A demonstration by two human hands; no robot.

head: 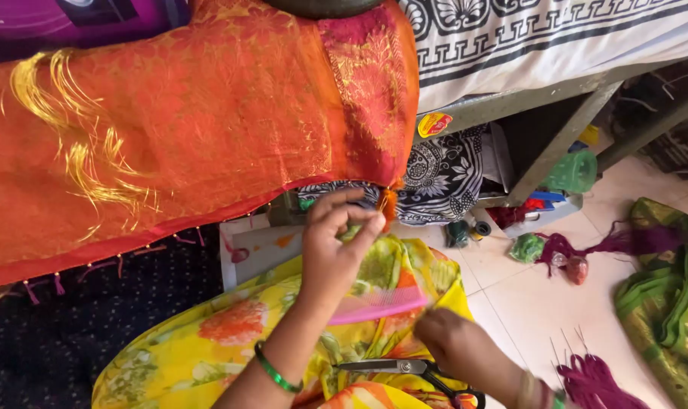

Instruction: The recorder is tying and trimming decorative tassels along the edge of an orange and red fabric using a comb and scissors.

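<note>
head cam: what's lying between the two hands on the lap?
A pink comb lies on the yellow floral cloth between the left hand and right hand. Scissors sit just below. Seen in the head view.

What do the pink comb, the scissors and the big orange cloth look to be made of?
The pink comb looks like translucent plastic, with light showing through its fine teeth. The scissors show shiny grey metal blades and dark, probably plastic handles. The orange cloth seems silky woven fabric with glinting gold thread and fringe.

A pale tiled floor is seen at the right. A grey metal-framed bed or table, perhaps, is covered by a white black-patterned cloth.
</note>
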